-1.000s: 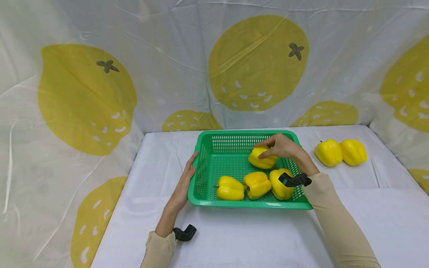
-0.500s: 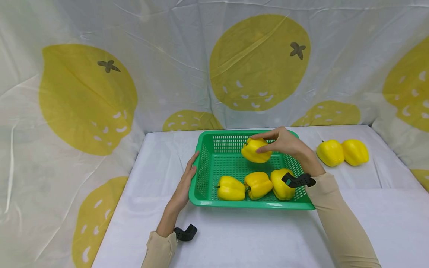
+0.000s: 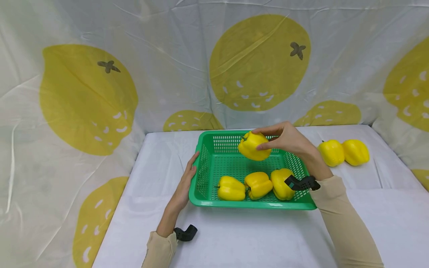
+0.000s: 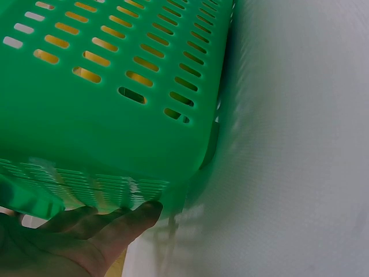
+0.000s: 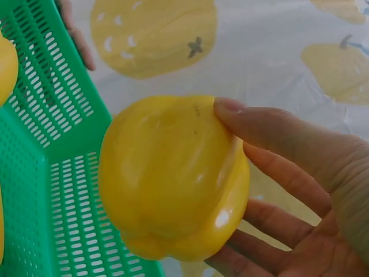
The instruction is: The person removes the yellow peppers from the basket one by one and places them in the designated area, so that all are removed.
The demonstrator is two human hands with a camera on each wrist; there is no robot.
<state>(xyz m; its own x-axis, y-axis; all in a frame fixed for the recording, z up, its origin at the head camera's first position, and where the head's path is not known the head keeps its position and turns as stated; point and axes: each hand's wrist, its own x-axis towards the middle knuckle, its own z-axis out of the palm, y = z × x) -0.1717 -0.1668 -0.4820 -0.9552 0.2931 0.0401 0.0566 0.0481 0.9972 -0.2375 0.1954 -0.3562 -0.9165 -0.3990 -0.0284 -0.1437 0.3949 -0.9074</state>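
Note:
A yellow bell pepper [image 3: 252,146] is pinched between the thumb and fingers of my right hand [image 3: 291,141], held up over the back of a green plastic basket [image 3: 251,204]. In the right wrist view the pepper [image 5: 173,179] fills the middle, with the thumb on its upper side and the fingers behind. Three more yellow bell peppers, a left one [image 3: 231,188], a middle one [image 3: 258,185] and a right one [image 3: 282,183], lie along the basket's front. My left hand [image 3: 182,186] rests against the basket's left side, its fingers [image 4: 130,225] fairly straight along the outer wall.
Two yellow bell peppers, one [image 3: 331,153] beside the other [image 3: 356,152], lie on the white tablecloth [image 3: 248,238] right of the basket. A lemon-print cloth [image 3: 167,67] hangs behind the table and along its sides.
My right hand has lifted the pepper from the basket's back right, moving it up and slightly left. The pepper's stem end has turned upward. My left hand stays at the basket's left side.

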